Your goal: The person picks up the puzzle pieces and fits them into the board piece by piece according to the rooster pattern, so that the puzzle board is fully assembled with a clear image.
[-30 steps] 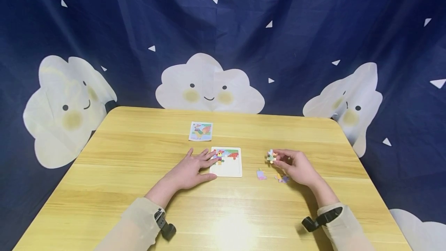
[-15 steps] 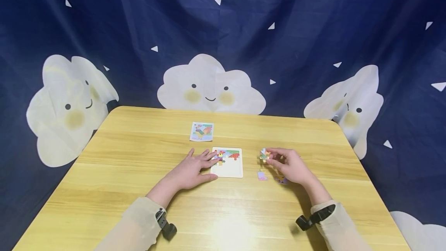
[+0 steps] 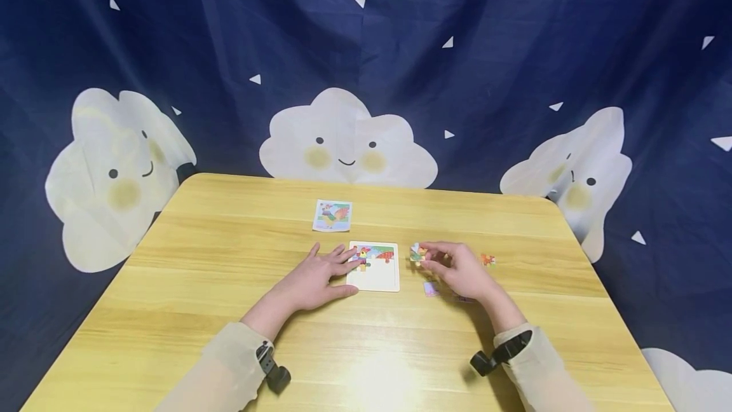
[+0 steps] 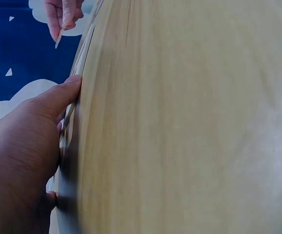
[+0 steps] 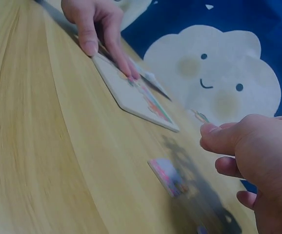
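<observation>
While the tray [image 3: 380, 280] is touched by the spread left hand [image 3: 319, 277], a piece [image 3: 417, 255] is pinched beside it by the right hand [image 3: 462, 270]; likely light and stiff, it is best held edgewise.

A cloud-patterned curtain [image 3: 400, 49] behind the table [image 3: 343, 332] suggests a staged workspace.

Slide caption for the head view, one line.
Left hand rests on a part-filled puzzle board; right hand pinches a piece beside it.

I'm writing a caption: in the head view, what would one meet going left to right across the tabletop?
Left hand, puzzle tray, pinched puzzle piece, right hand, orange puzzle piece.
</observation>
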{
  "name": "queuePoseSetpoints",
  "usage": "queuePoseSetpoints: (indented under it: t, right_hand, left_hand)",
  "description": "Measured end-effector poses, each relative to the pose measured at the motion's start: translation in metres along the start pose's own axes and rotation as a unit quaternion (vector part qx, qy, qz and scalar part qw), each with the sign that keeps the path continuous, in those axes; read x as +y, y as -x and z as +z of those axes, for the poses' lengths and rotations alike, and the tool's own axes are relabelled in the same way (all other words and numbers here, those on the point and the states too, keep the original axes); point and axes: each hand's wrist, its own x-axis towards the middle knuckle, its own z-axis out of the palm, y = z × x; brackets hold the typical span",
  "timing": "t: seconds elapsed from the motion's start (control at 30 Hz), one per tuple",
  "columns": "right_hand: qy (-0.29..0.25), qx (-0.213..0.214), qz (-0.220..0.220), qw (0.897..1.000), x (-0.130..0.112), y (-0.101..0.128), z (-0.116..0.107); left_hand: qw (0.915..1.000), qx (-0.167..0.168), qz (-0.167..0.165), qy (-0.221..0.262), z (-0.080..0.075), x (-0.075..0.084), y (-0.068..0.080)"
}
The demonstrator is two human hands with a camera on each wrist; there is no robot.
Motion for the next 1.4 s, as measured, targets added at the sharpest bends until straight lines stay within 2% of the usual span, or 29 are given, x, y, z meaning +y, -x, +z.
queuePoseSetpoints:
  t: [0.4, 0.63, 1.2, 1.4]
  right_hand:
    - [-0.02, -0.027, -0.029, 0.999, -0.01, -0.014, 0.022]
    - [-0.031, -0.039, -0.029, 0.998, -0.014, -0.02, 0.034]
    - [0.031, -0.034, -0.075, 0.996, -0.02, -0.031, 0.056]
    - [0.037, -0.04, -0.076, 0.996, -0.02, -0.033, 0.062]
  left_hand:
    - [1.0, 0.001, -0.004, -0.007, 0.002, -0.001, 0.0]
    - [1.0, 0.004, -0.005, -0.008, 0.002, -0.001, -0.001]
    - [0.9999, 0.003, -0.01, -0.01, 0.003, -0.001, -0.001]
    - [0.9999, 0.003, -0.011, -0.01, 0.003, -0.001, -0.001]
